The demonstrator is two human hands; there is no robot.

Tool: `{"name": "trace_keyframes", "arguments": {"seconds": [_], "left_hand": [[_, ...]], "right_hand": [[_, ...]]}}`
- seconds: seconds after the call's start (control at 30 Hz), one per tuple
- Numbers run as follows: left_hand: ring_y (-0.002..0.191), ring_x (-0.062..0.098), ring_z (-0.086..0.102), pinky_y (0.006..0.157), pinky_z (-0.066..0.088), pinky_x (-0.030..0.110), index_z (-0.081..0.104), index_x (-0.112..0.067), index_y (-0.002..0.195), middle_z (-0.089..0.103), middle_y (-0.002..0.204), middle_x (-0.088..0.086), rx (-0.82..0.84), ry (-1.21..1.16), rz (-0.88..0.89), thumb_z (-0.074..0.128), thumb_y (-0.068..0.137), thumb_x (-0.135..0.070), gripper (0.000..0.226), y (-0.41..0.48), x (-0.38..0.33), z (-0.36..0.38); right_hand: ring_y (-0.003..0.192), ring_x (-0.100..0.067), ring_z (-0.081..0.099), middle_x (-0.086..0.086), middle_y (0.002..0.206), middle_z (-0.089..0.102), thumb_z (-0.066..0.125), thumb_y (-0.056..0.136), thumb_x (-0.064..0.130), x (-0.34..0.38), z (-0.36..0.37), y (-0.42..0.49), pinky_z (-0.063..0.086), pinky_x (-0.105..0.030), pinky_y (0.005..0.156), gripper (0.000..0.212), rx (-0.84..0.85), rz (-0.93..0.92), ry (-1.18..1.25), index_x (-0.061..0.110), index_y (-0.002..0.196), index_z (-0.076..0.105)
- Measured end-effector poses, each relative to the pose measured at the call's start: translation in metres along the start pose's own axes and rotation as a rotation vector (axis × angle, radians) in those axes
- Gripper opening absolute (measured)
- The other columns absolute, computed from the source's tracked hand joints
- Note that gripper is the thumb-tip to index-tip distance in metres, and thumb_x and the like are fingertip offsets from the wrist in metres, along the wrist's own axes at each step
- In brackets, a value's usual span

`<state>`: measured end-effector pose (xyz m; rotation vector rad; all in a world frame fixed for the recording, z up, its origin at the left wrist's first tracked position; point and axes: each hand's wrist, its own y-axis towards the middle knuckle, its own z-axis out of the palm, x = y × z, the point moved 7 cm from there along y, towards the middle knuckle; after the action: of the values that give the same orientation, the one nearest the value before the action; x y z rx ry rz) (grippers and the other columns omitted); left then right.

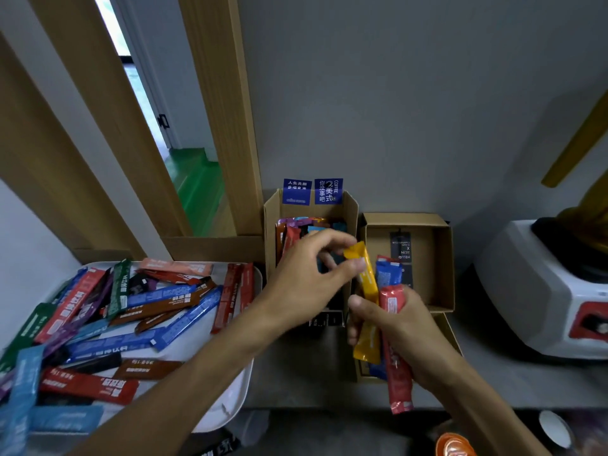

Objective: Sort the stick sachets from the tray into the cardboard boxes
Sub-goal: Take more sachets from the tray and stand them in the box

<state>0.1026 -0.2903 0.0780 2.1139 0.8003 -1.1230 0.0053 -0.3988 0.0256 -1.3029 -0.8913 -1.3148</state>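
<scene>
Grey surface [296, 383] meets a grey wall. Above it, your right grip [394, 327] clasps a yellow sachet [368, 278], a red sachet [398, 373] and a blue sachet [388, 274] together, at the right box's [444, 258] near edge. Your left grip [306, 284] pinches the yellow sachet's top, in front of the left box [271, 225]. Loose sachets [131, 307] fill the tray [230, 413] at your left.

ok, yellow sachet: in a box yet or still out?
Out: the right hand grips the yellow sachet alongside a red sachet and a blue sachet, and the left hand pinches its top.
</scene>
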Motion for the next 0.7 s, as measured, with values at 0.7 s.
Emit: {"name": "trace_keyframes", "arguments": {"seconds": [0.7], "left_hand": [[0.063, 0.009, 0.063, 0.06, 0.049, 0.022, 0.065, -0.016, 0.1, 0.066, 0.073, -0.001, -0.167, -0.175, -0.272, 0.06, 0.096, -0.011, 0.007, -0.052, 0.031, -0.068]], "right_hand": [[0.063, -0.017, 0.067, -0.015, 0.079, 0.071, 0.067, 0.082, 0.011, 0.026, -0.011, 0.0, 0.049, -0.025, 0.054, 0.022, 0.106, 0.091, -0.095, 0.007, 0.102, 0.06]]}}
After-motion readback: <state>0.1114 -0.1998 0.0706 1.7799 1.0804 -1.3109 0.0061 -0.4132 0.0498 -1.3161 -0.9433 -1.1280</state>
